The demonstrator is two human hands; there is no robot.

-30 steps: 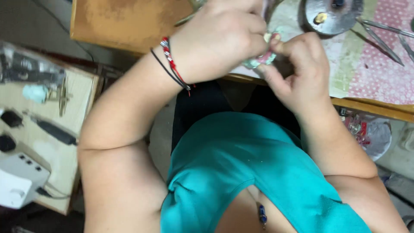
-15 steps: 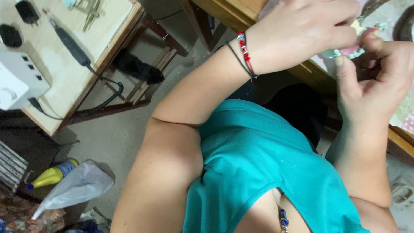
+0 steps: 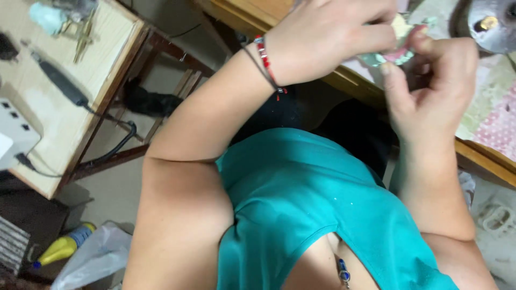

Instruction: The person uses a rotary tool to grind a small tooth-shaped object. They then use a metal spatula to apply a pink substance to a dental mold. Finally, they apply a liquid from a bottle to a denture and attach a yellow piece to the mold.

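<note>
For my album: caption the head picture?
Both hands, left and right, pinch a small pastel piece over the workbench.

We see a teal shirt [image 3: 301, 204] filling the middle, and on the wrist a bracelet [image 3: 264, 60] of red and white beads beside a thin black cord. Between our hands sits a small piece [image 3: 395, 52] in pale green, pink and cream. The bench [image 3: 484, 153] has a yellow-brown wooden edge and a cloth [image 3: 497, 115] of pale green with a pink, white-dotted patch. At left, a pale wooden side table [image 3: 59, 123] carries a black tool [image 3: 62, 85] and a white box [image 3: 13, 131]; below lies a yellow bottle [image 3: 62, 247] with a blue label.
</note>
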